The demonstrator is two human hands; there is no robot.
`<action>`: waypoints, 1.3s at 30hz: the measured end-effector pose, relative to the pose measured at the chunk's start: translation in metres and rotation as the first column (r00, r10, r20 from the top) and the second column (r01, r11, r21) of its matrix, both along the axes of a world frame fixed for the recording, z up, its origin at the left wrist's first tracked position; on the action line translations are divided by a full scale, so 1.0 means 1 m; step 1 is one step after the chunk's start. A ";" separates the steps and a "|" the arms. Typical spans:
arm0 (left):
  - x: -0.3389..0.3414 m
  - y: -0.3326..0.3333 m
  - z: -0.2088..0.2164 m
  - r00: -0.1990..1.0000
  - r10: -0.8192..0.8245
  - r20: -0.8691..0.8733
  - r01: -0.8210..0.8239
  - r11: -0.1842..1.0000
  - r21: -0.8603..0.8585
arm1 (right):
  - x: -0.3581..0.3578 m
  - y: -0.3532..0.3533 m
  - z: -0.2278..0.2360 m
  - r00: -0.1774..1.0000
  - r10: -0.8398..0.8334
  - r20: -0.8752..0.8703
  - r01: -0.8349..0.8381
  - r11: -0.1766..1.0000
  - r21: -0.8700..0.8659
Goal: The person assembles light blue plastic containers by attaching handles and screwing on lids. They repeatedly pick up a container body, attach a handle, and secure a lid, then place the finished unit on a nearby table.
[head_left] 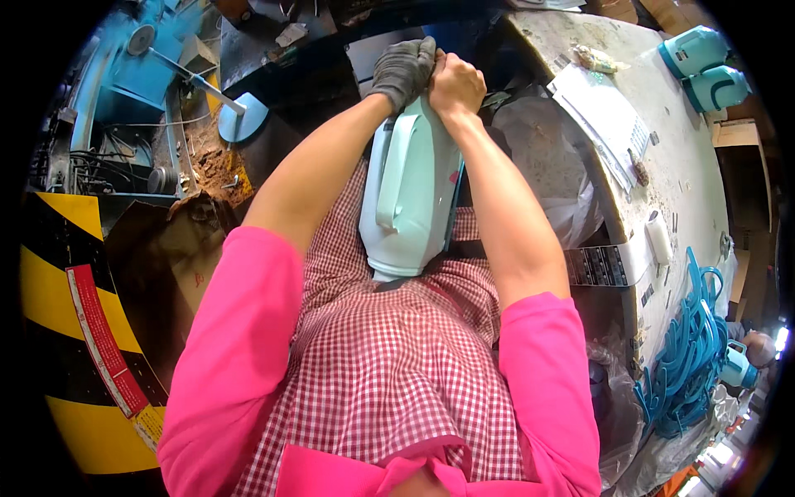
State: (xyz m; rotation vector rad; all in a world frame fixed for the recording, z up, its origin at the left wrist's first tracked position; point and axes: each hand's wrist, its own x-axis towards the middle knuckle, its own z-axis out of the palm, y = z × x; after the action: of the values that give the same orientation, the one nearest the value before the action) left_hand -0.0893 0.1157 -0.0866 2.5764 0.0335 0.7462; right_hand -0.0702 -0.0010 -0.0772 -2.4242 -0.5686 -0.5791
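Note:
A pale mint plastic jug (426, 199) with a moulded handle lies across my lap, its narrow neck toward me. Both hands meet at the jug's far end. My left hand (403, 73), in a dark grey glove, is closed there with its fingers bent. Right beside it, my bare right hand (457, 83) is clenched against the same end. Whatever lies inside the two grips is hidden by the fingers. Under the jug is a red-and-white checked apron (381, 348).
On the right, a worn bench (687, 174) carries paper sheets (600, 120), a white roll (658, 238), teal jugs (704, 66) and a heap of blue plastic strips (687, 348). Blue machinery (132, 91) and a yellow-and-black striped panel (74, 331) stand on the left.

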 end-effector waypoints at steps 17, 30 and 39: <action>-0.018 0.002 0.029 0.915 -0.295 0.276 0.391 0.477 -0.787 | -0.022 -0.092 0.056 0.889 0.408 -0.210 -0.233 0.797 0.557; -0.009 -0.065 0.091 0.788 -0.598 0.144 0.421 0.353 -0.835 | -0.030 -0.175 0.038 0.866 0.498 -0.037 -0.279 0.545 0.791; -0.091 -0.033 0.153 0.861 -0.357 0.363 0.483 0.796 -0.363 | -0.050 -0.123 0.133 0.776 0.626 0.073 -0.513 0.560 0.651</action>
State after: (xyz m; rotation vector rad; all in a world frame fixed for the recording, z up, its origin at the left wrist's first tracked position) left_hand -0.1807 0.0831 0.0660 1.9211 -0.4094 0.8029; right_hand -0.1197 -0.1241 0.0559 -1.4756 -0.8713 -0.2125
